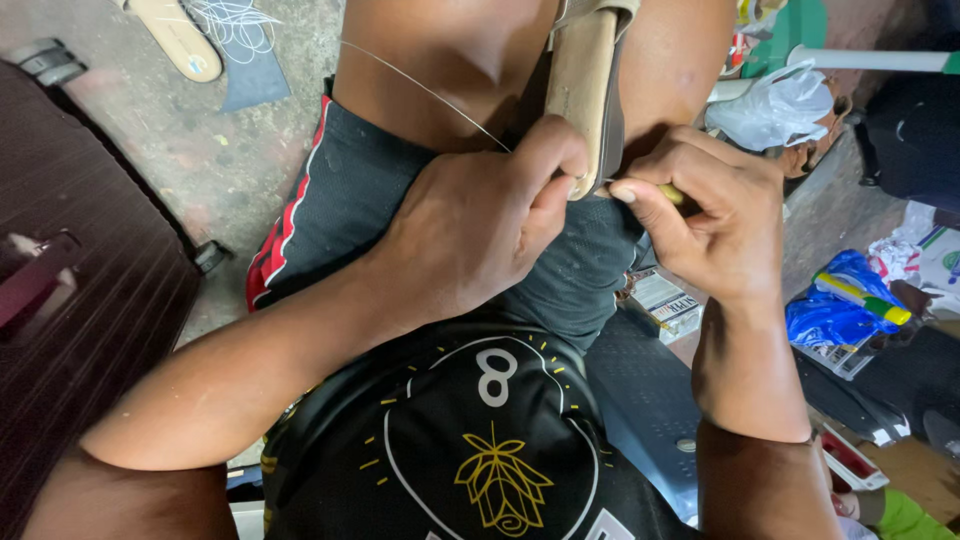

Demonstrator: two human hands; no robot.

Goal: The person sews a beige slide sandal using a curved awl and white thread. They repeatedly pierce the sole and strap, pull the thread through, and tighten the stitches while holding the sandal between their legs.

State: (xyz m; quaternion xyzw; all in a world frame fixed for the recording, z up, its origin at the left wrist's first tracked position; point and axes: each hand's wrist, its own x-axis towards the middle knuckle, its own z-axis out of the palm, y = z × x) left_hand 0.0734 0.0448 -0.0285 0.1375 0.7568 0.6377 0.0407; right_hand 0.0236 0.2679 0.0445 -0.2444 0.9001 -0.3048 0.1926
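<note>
Tan shoe sole [585, 80] pinched by left hand [470, 225], right hand [715, 215] gripping tool.

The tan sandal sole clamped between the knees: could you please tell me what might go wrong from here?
1. The left hand pinches the tan sole right at its edge, beside the yellow-handled tool in the right hand; a slip might jab a finger.
2. The taut thread runs across the bare thigh and could snag or chafe.

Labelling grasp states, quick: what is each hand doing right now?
Left hand: closed, pinching the tan shoe sole and thin pale thread.
Right hand: closed on a small yellow-handled tool.
</note>
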